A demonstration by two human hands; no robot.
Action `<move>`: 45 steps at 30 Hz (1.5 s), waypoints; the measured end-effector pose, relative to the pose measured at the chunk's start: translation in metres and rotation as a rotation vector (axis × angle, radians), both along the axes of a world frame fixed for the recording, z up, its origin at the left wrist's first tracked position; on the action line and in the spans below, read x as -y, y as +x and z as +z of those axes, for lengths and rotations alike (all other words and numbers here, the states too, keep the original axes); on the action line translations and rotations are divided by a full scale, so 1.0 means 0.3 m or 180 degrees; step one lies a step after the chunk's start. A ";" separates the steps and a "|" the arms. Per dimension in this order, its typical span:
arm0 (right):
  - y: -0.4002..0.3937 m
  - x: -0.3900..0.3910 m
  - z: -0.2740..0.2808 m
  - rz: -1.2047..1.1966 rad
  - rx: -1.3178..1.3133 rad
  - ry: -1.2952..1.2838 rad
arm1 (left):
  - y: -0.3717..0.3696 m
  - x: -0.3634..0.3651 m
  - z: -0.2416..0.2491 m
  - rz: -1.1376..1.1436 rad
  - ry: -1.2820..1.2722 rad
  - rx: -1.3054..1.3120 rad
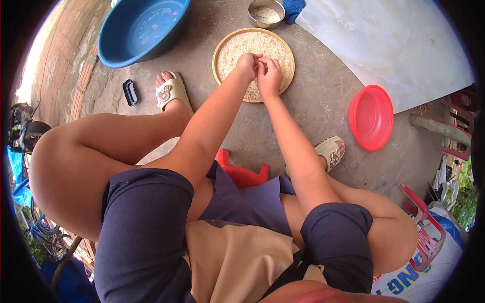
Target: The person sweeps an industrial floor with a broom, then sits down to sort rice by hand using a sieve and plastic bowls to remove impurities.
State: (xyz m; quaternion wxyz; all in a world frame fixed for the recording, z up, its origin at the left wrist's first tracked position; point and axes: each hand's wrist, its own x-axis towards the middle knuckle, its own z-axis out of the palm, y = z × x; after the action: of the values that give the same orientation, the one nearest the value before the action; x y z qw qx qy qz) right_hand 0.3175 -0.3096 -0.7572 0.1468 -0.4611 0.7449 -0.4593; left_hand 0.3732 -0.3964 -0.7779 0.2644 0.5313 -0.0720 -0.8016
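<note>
A round woven tray (218, 64) lies on the ground, covered with pale grains (236, 46) that look like rice. Over its middle, my left hand (248, 66) and my right hand (270, 77) meet at the fingertips. The fingers of both are curled and pressed together, and whatever is between them is hidden or too small to make out. Just beyond the tray stands a metal bowl (266, 13) with more of the pale grains in it.
A large blue basin (144, 30) sits at upper left, near a small dark object (130, 93). To the right are a red plastic basin (371, 118) and a big pale sheet (389, 45). A blue cloth (292, 10) lies by the bowl. Below me shows a red stool (242, 174).
</note>
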 end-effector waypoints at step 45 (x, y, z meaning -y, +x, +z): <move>-0.245 0.293 0.921 -0.0543 0.5353 -0.2049 | -0.258 0.100 1.129 -0.0980 -0.2673 -0.0576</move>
State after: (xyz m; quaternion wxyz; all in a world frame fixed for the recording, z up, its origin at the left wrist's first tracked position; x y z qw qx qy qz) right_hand 0.2439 -0.3976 -0.4810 0.4721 0.0649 0.2588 -0.8402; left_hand 0.2957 -0.4265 -0.4392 0.3400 0.2891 -0.4455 -0.7761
